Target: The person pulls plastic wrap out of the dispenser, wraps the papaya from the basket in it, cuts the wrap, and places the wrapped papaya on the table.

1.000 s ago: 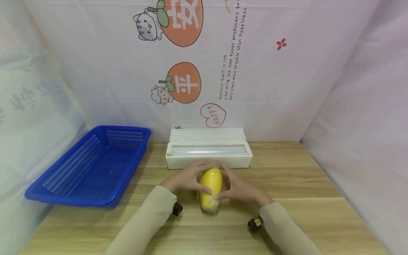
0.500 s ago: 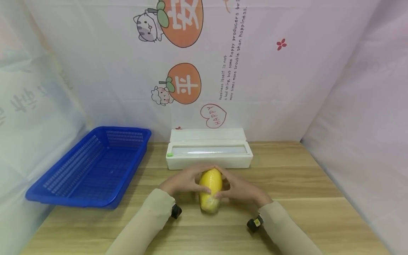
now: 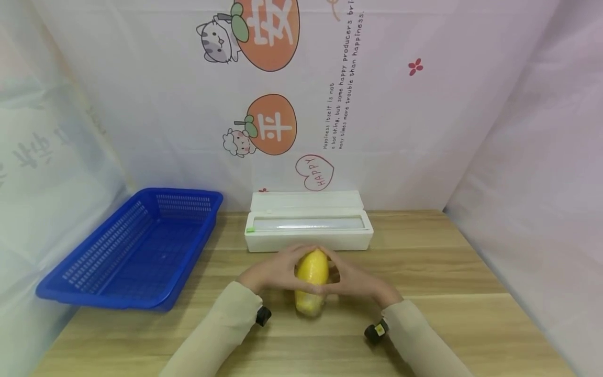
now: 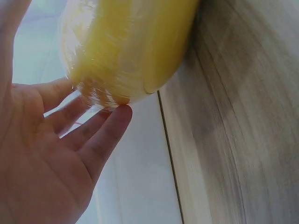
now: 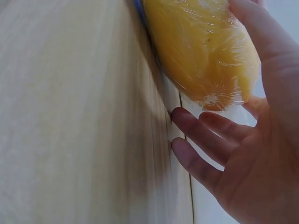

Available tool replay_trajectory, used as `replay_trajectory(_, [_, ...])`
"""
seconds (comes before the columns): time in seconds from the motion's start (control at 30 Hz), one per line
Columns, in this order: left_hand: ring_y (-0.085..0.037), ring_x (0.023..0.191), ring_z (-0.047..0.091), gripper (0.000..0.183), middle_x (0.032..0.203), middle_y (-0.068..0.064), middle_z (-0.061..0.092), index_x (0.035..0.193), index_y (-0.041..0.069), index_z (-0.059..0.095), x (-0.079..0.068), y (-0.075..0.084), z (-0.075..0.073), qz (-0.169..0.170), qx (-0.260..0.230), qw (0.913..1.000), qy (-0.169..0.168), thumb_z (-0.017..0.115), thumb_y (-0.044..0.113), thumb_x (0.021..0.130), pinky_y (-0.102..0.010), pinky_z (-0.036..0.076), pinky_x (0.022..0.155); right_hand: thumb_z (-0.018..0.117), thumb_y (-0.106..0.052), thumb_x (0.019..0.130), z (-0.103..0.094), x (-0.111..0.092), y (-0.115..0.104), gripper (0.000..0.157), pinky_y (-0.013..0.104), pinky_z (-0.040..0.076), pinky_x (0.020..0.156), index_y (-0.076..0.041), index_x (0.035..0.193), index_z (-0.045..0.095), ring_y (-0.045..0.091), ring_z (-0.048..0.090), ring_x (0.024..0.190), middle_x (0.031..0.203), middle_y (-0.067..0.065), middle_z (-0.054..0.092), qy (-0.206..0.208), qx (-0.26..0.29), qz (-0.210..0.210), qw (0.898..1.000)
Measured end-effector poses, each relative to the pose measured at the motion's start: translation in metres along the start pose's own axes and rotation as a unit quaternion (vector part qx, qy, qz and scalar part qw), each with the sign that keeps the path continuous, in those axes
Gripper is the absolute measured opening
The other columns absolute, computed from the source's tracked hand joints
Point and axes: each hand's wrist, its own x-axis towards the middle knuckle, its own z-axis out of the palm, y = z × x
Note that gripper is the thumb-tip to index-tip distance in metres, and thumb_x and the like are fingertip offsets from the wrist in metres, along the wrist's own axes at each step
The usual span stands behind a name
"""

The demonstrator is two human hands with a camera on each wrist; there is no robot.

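Observation:
An oblong yellow fruit (image 3: 313, 268), wrapped in clear cling film, lies on the wooden table. My left hand (image 3: 277, 272) reaches round it from the left and my right hand (image 3: 354, 280) from the right. Both thumbs meet across the top, and the forefingers come together at the far end. In the left wrist view, relaxed fingertips touch the end of the fruit (image 4: 135, 42), with the palm apart from it. Spread fingers show below the bunched film on the fruit (image 5: 201, 46) in the right wrist view; some stand clear of it.
Just behind the hands stands a white cling film dispenser (image 3: 308, 242) with its lid raised and the film roll visible. A blue plastic basket (image 3: 188, 262) sits at the left. Printed white cloth (image 3: 386, 131) encloses the wooden table (image 3: 438, 272) at back and sides.
My thumbs have moved together and now meet over the fruit. The fingertips at its far end have also closed their gap. The fruit has stayed in place.

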Motion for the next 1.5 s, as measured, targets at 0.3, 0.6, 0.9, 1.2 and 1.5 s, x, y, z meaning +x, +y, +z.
replay_trajectory(0.3, [-0.024, 0.141, 0.036, 0.110, 0.159, -0.008, 0.032, 0.157, 0.009, 0.030, -0.002, -0.004, 0.001, -0.011, 0.020, 0.9997, 0.002, 0.081, 0.059, 0.074, -0.046, 0.037, 0.111, 0.054, -0.032, 0.105, -0.008, -0.007, 0.003, 0.066, 0.057, 0.037, 0.108, -0.016, 0.161, 0.021, 0.035, 0.046, 0.133, 0.148, 0.014, 0.046, 0.005, -0.034, 0.013, 0.999])
replay_trajectory(0.6, [-0.024, 0.138, 0.040, 0.106, 0.156, -0.008, 0.037, 0.156, 0.007, 0.032, -0.006, -0.009, 0.000, 0.013, 0.001, 0.9998, 0.016, 0.083, 0.054, 0.075, -0.046, 0.038, 0.110, 0.064, -0.017, 0.097, 0.002, -0.004, 0.012, 0.019, 0.033, 0.047, 0.077, -0.018, 0.115, 0.064, 0.013, 0.052, 0.086, 0.094, -0.006, 0.055, -0.002, -0.193, -0.031, 0.981])
replay_trajectory(0.9, [-0.024, 0.138, 0.039, 0.085, 0.159, -0.011, 0.030, 0.153, 0.028, 0.041, -0.008, -0.014, 0.003, 0.040, -0.017, 0.9987, 0.029, 0.080, 0.050, 0.081, -0.040, 0.045, 0.103, 0.073, -0.010, 0.089, 0.013, 0.001, 0.011, 0.042, 0.032, 0.050, 0.086, -0.009, 0.127, 0.055, 0.018, 0.058, 0.098, 0.109, -0.001, 0.062, 0.010, -0.056, -0.038, 0.998])
replay_trajectory(1.2, [-0.024, 0.133, 0.047, 0.100, 0.157, 0.000, 0.031, 0.160, 0.020, 0.024, -0.007, -0.023, 0.008, 0.027, -0.150, 0.9868, 0.054, 0.084, 0.040, 0.082, -0.037, 0.046, 0.103, 0.076, -0.015, 0.086, 0.011, -0.006, 0.009, 0.070, 0.039, 0.053, 0.086, 0.004, 0.142, 0.038, 0.027, 0.059, 0.106, 0.118, 0.013, 0.062, 0.013, 0.077, 0.036, 0.996])
replay_trajectory(1.5, [-0.023, 0.137, 0.042, 0.103, 0.159, 0.001, 0.029, 0.160, 0.020, 0.022, -0.009, -0.027, 0.009, -0.010, -0.146, 0.9873, 0.063, 0.082, 0.046, 0.081, -0.042, 0.043, 0.106, 0.076, -0.027, 0.091, 0.012, -0.008, 0.013, 0.088, 0.055, 0.031, 0.113, -0.004, 0.155, 0.020, 0.035, 0.050, 0.131, 0.150, 0.024, 0.043, 0.021, 0.132, 0.051, 0.990])
